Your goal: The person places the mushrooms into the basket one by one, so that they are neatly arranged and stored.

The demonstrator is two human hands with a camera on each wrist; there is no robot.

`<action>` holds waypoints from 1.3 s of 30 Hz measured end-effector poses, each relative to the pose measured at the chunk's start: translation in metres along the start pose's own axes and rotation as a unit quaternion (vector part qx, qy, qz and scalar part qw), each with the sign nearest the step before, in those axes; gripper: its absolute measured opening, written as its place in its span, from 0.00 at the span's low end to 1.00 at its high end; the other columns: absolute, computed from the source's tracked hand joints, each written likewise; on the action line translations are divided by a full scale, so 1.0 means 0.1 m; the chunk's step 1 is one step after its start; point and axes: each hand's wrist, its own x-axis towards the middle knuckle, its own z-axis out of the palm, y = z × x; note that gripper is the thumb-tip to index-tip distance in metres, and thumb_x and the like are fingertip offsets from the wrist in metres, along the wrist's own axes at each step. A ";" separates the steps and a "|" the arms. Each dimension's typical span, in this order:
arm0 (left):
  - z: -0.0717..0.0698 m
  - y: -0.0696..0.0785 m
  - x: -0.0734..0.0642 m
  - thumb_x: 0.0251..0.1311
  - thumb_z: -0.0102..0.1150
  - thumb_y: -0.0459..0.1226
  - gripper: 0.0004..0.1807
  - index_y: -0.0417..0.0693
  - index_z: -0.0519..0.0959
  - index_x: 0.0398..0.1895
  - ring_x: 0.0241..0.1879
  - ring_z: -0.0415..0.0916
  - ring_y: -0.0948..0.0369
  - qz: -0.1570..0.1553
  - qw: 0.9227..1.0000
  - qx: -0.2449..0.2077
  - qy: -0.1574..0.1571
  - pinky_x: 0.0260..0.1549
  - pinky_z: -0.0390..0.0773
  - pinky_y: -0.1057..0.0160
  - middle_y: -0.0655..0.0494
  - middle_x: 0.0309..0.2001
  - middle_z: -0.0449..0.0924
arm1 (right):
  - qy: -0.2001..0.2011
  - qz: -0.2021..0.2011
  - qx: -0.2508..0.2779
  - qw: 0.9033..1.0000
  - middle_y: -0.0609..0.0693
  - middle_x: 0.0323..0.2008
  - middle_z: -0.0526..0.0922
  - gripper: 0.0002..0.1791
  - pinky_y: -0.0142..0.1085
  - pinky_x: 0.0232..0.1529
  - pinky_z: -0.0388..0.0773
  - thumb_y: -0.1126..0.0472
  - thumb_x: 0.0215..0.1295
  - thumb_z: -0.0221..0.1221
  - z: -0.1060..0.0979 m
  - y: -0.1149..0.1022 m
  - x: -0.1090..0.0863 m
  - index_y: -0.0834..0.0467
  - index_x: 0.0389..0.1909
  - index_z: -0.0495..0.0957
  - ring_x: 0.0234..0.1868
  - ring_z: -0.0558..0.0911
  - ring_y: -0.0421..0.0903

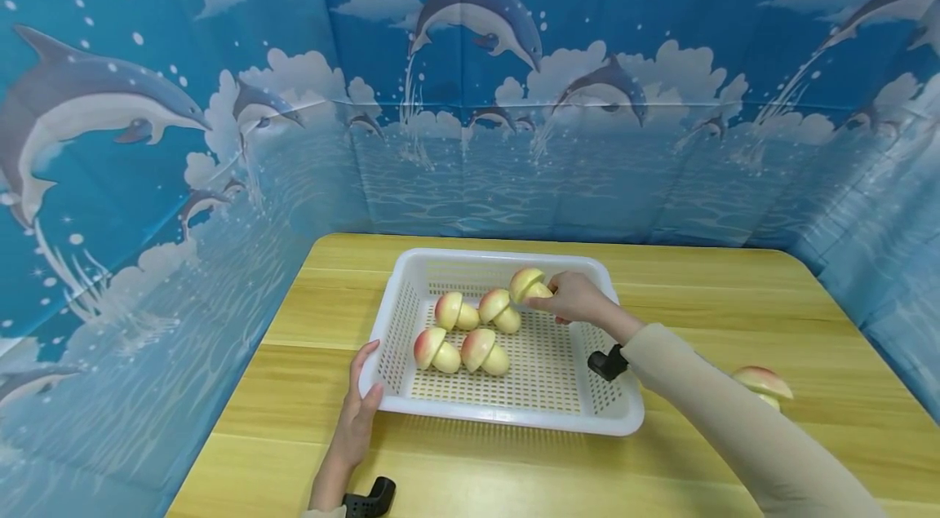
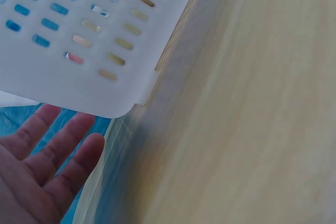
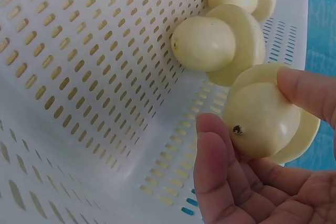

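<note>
My right hand (image 1: 576, 298) holds a toy mushroom (image 1: 527, 285) with a yellow and pink cap over the far right part of a white plastic basket (image 1: 507, 415). In the right wrist view its thumb and fingers are around the mushroom's pale stem (image 3: 262, 121), which has a small dark spot at its end. Several like mushrooms (image 1: 485, 351) lie on their sides in the left half of the basket. At the basket's near left corner is my left hand (image 1: 356, 412), its fingers extended beside the rim (image 2: 105, 109); whether they touch it I cannot tell.
Another mushroom (image 1: 764, 383) lies on the wooden table (image 1: 734, 298) to the right, partly behind my right sleeve (image 1: 705, 396). A blue curtain printed with dolphins (image 1: 470, 159) hangs behind the table and along its sides.
</note>
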 end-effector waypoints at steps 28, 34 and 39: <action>0.01 0.02 -0.02 0.66 0.35 0.38 0.30 0.54 0.48 0.72 0.62 0.59 0.42 0.006 1.000 0.007 0.003 0.52 0.60 0.38 0.41 0.70 0.54 | -0.027 0.034 0.031 0.999 0.60 0.18 0.79 0.26 0.43 0.28 0.79 0.46 0.58 0.64 0.16 0.00 0.13 0.53 0.13 0.62 0.21 0.81 0.53; 0.01 0.02 -0.02 0.66 0.35 0.38 0.30 0.54 0.49 0.72 0.62 0.59 0.42 0.005 1.000 0.011 0.005 0.52 0.60 0.38 0.41 0.70 0.54 | -0.033 0.038 0.022 0.998 0.60 0.19 0.80 0.24 0.43 0.27 0.79 0.45 0.58 0.64 0.21 0.04 0.16 0.55 0.14 0.66 0.21 0.82 0.53; 0.01 0.02 -0.02 0.66 0.35 0.38 0.30 0.55 0.49 0.72 0.62 0.59 0.42 0.002 1.000 0.009 0.003 0.52 0.60 0.38 0.41 0.70 0.53 | -0.047 0.044 0.016 0.998 0.59 0.18 0.79 0.24 0.42 0.28 0.79 0.47 0.59 0.63 0.23 0.05 0.14 0.54 0.15 0.64 0.21 0.81 0.52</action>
